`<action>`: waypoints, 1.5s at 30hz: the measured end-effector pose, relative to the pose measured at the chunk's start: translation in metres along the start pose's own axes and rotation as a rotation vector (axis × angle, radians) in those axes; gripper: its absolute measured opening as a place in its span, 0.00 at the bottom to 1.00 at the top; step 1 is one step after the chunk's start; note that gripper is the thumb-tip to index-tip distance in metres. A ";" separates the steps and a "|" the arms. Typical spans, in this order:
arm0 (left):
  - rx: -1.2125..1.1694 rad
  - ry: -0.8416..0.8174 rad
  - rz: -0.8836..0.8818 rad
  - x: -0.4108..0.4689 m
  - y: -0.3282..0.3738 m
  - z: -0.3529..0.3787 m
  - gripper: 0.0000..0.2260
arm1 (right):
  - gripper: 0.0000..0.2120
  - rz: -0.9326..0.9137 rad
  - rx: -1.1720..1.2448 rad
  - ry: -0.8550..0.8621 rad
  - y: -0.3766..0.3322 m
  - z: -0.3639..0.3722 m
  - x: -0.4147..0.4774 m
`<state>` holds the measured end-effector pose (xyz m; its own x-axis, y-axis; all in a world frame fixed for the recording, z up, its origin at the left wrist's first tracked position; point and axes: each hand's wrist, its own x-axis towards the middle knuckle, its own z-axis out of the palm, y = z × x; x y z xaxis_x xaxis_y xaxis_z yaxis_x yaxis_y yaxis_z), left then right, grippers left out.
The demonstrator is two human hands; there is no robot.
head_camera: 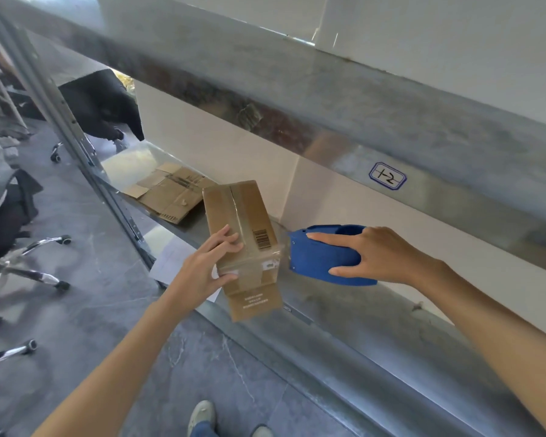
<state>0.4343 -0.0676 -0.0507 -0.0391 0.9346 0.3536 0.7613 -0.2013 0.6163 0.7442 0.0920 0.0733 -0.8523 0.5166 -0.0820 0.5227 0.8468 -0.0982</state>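
My left hand [202, 269] clasps the box [243, 222] while my right hand [379, 257] grips the tape dispenser [319, 257] touching its side: the long seam is taped, but I judge the cross strip unfinished.

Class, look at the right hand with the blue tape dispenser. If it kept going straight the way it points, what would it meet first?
Probably the box, gripped by the left hand: the right hand aims the dispenser leftward at its side, with almost no gap showing.
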 end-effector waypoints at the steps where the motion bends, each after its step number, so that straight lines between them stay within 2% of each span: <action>1: -0.002 -0.005 -0.002 0.002 0.000 0.000 0.24 | 0.33 0.017 0.010 -0.006 0.003 -0.001 -0.002; 12: -0.042 -0.010 0.008 0.001 -0.004 0.002 0.25 | 0.32 0.117 -0.010 -0.032 -0.006 0.006 -0.002; 19: -0.084 -0.002 -0.003 0.002 -0.004 0.003 0.25 | 0.33 0.117 -0.152 -0.012 -0.028 0.018 0.016; 26: -0.097 0.000 -0.006 0.001 0.000 0.002 0.24 | 0.32 0.106 -0.301 -0.072 -0.041 0.036 0.030; 31: -0.096 0.009 -0.017 0.004 0.005 0.001 0.23 | 0.33 0.224 -0.196 -0.073 -0.039 0.069 0.042; 37: -0.098 -0.009 -0.007 0.006 0.005 0.000 0.22 | 0.34 0.436 0.054 0.074 -0.016 0.124 0.031; 41: -0.110 -0.001 -0.013 0.006 0.004 0.000 0.22 | 0.35 0.517 0.259 0.154 -0.009 0.156 0.029; 45: -0.099 0.003 -0.013 0.006 0.005 0.001 0.22 | 0.33 0.568 0.334 0.215 -0.006 0.166 0.031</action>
<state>0.4379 -0.0631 -0.0463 -0.0507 0.9364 0.3472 0.6930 -0.2173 0.6874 0.7177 0.0817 -0.0932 -0.4114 0.9113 -0.0161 0.8375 0.3710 -0.4013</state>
